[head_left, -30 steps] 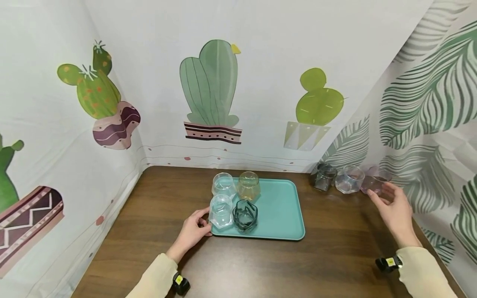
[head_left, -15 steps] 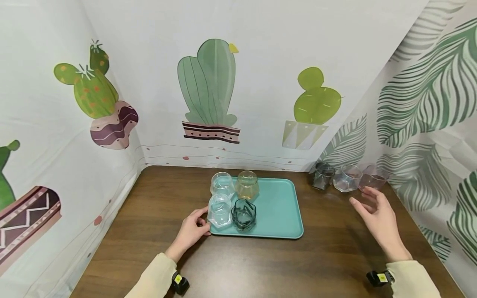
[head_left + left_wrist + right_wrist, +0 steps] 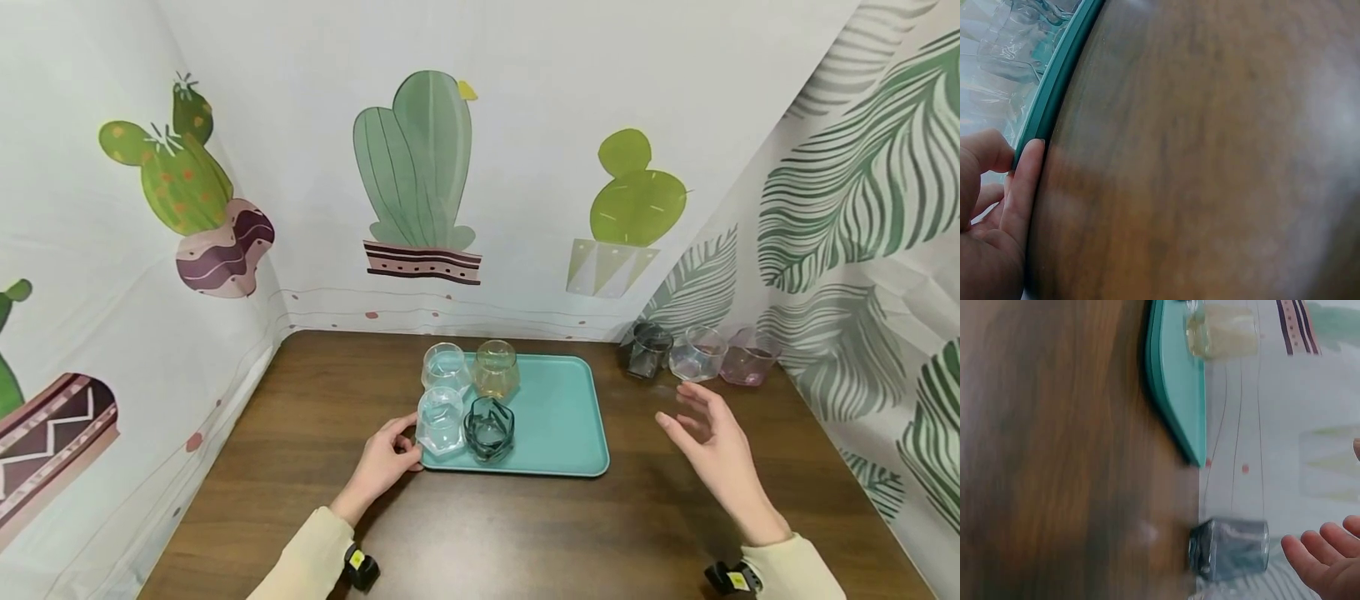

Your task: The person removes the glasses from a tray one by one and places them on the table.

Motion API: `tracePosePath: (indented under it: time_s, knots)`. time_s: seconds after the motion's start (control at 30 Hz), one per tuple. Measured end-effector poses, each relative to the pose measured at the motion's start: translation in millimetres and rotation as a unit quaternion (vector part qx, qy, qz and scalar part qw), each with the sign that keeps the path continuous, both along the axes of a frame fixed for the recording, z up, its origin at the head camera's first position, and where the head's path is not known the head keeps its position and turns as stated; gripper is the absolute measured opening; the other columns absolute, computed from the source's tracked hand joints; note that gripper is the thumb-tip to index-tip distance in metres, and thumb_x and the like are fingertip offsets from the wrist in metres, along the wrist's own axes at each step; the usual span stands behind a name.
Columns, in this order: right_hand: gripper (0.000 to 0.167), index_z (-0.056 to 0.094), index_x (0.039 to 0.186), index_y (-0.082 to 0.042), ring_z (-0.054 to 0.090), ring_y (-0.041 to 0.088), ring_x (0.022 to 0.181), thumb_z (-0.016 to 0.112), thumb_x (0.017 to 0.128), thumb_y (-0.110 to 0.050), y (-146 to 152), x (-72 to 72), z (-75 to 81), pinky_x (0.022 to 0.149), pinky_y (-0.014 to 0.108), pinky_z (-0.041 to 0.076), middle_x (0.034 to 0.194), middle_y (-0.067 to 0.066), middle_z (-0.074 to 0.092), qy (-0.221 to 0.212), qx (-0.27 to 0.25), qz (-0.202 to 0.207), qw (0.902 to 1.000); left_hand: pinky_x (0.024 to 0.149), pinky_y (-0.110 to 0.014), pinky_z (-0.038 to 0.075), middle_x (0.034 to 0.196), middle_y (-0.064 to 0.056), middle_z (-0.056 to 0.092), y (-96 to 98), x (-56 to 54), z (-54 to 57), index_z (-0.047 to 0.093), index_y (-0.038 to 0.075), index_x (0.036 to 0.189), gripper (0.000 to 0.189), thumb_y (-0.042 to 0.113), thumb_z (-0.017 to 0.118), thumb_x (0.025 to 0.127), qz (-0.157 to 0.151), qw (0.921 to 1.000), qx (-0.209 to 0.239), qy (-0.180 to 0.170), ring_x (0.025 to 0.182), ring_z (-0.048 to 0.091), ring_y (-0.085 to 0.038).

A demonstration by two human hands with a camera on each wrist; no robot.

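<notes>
My left hand [image 3: 386,458] holds the front left corner of the teal tray [image 3: 555,417]. In the left wrist view its fingertips [image 3: 1030,153] lie right at the tray's rim. On the tray's left half stand two clear glasses, the rear one [image 3: 444,367] and the front one [image 3: 441,421], beside an amber glass [image 3: 495,371] and a dark teal faceted glass [image 3: 489,431]. My right hand [image 3: 716,450] hovers right of the tray with fingers spread and nothing in them. Nearest to it are a dark grey glass [image 3: 649,350] and a clear glass [image 3: 697,354].
A pink glass [image 3: 750,357] ends the row at the table's back right, close to the wall. The brown wooden table [image 3: 525,533] meets a cactus-patterned cloth [image 3: 525,183] behind, with leaf-patterned cloth [image 3: 847,192] to the right.
My right hand has moved left and toward me, away from the pink glass, leaving that glass in the row. The left hand stays at the tray corner. The head view has shifted slightly.
</notes>
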State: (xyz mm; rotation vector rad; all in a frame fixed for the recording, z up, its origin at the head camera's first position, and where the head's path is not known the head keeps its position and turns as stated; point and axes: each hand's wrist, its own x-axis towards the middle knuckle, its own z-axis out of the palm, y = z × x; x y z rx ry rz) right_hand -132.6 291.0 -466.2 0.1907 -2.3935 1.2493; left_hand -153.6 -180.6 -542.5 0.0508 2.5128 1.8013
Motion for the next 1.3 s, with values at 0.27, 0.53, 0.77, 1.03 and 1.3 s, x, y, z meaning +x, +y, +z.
tracePosePath:
  time_s: [0.27, 0.53, 0.77, 1.03, 1.3]
  knots:
    - [0.061, 0.05, 0.144, 0.004, 0.054, -0.007, 0.119, 0.078, 0.09, 0.0, -27, 0.7, 1.4, 0.094, 0.005, 0.051, 0.135, 0.017, 0.059, -0.003, -0.009, 0.041, 0.9991, 0.059, -0.028, 0.066, 0.096, -0.011, 0.056, 0.6, -2.4, -0.6, 0.06, -0.005, 0.141, 0.059, -0.014, 0.065, 0.082, 0.001, 1.0, 0.0, 0.003, 0.069, 0.06, -0.013]
    - [0.062, 0.05, 0.146, -0.001, 0.057, 0.004, 0.122, 0.079, 0.09, -0.002, -48, 0.4, -1.9, 0.096, 0.009, 0.053, 0.137, 0.015, 0.059, -0.009, -0.011, 0.075, 0.9971, 0.059, -0.028, 0.066, 0.097, -0.012, 0.057, 1.0, -2.7, 0.3, 0.06, -0.005, 0.14, 0.06, -0.013, 0.065, 0.081, -0.002, 1.0, 0.003, 0.005, 0.069, 0.061, -0.014]
    - [0.063, 0.049, 0.147, -0.003, 0.058, 0.021, 0.124, 0.079, 0.092, -0.005, -66, -1.4, -4.5, 0.097, 0.011, 0.054, 0.139, 0.014, 0.059, -0.018, -0.014, 0.1, 0.9947, 0.059, -0.03, 0.066, 0.098, -0.011, 0.057, 1.5, -1.7, 1.7, 0.061, -0.004, 0.14, 0.06, -0.013, 0.067, 0.082, 0.003, 1.0, -0.004, 0.004, 0.069, 0.06, -0.015]
    - [0.062, 0.049, 0.148, -0.007, 0.058, 0.02, 0.126, 0.078, 0.093, -0.009, -91, -4.3, -4.0, 0.099, 0.024, 0.058, 0.142, 0.012, 0.058, -0.042, -0.035, 0.131, 0.9899, 0.06, -0.028, 0.066, 0.098, -0.012, 0.056, -1.2, -2.2, -1.5, 0.06, -0.003, 0.142, 0.06, -0.013, 0.065, 0.082, 0.0, 0.9999, -0.01, 0.006, 0.07, 0.06, -0.014]
    - [0.067, 0.048, 0.151, -0.013, 0.056, 0.037, 0.132, 0.081, 0.092, -0.02, -120, -8.0, -10.8, 0.103, 0.05, 0.058, 0.148, 0.014, 0.053, -0.073, -0.024, 0.166, 0.9831, 0.062, -0.028, 0.067, 0.099, -0.012, 0.056, -0.5, -1.1, -1.5, 0.059, -0.002, 0.143, 0.06, -0.012, 0.064, 0.084, 0.001, 1.0, -0.007, -0.006, 0.072, 0.06, -0.014]
